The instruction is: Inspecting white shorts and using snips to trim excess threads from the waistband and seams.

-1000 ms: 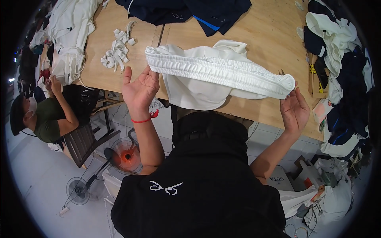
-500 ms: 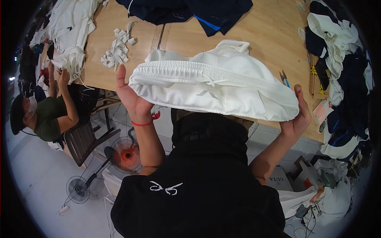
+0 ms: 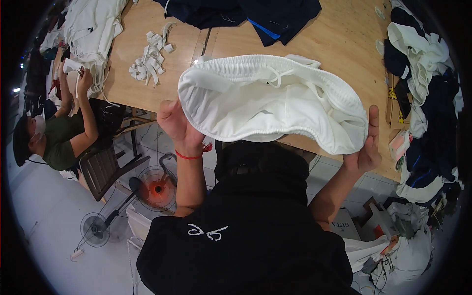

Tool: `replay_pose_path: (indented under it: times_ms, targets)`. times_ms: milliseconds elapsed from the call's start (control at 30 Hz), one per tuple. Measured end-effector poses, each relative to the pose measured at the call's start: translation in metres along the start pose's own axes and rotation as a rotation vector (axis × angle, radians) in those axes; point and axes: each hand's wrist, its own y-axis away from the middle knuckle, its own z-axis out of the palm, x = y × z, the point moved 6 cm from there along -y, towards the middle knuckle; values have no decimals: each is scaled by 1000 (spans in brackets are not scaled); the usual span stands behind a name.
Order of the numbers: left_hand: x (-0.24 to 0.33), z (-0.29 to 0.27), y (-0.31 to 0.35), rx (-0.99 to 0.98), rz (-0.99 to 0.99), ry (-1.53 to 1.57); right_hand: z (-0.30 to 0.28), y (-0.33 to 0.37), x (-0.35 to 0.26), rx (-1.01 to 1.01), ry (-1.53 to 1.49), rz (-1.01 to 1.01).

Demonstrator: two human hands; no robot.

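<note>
White drawstring pants (image 3: 295,103) are stretched by the waist between my two hands, above the near edge of the table. The gathered elastic waistband gapes toward me, showing the inside of the cloth. A small tied cord bow (image 3: 279,77) sits at the middle of the far band. My left hand (image 3: 181,127), with a red string on the wrist, is closed on the left end of the waistband. On the right end, my right hand (image 3: 365,152) grips the band from below, its index finger sticking up. Folds of fabric hide parts of both hands' fingers; the legs are mostly hidden.
White cloth scraps (image 3: 150,59) lie on the wooden table (image 3: 339,49), with navy garments (image 3: 280,19) at its far edge. Garments are heaped at right (image 3: 432,123). On the left a seated co-worker (image 3: 64,137) handles white cloth. A fan (image 3: 157,189) stands on the floor.
The waistband has been tipped and opened wider, so its inside shows more. My left hand has shifted right and curled in. The blue-handled snips by my right hand are no longer visible.
</note>
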Motion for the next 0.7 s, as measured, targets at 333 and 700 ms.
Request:
replay_pose_path:
  times_ms: [333,700]
  targets:
    - [-10,-23,-2,130,30,-145,5,-20,23,105,467,130]
    - [-73,-1,-16,182,-211,-377,82,-29,134,1,684,201]
